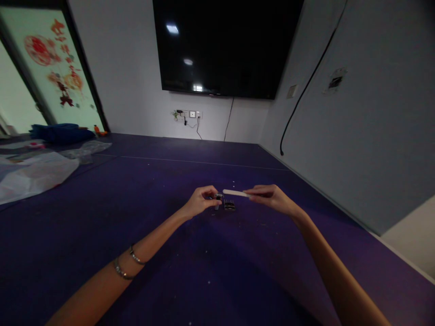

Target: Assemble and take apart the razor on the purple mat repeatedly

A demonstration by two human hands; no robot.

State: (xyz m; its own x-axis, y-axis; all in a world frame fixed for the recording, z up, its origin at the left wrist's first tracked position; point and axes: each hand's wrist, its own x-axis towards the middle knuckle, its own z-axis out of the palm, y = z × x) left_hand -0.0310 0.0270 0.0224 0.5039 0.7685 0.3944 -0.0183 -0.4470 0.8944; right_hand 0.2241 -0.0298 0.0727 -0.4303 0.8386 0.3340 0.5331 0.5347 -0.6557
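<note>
My left hand (203,200) pinches a small silver-and-dark object (218,197) between thumb and fingertips; its exact kind is too small to make out. In my right hand (270,197) is a thin pale flat stick (234,193) with a rounded end, held almost level. The stick's tip points left and comes close to the small object; whether they touch, I cannot tell. Just below the stick, a small black block-like piece (229,205) lies on the purple floor covering (190,271).
Small white specks and dark crumbs lie around the hands. Clear plastic sheeting (41,174) and dark blue cloth (61,133) are at the left. A television (227,45) hangs on the far wall, and a black cable (307,83) runs down the right wall.
</note>
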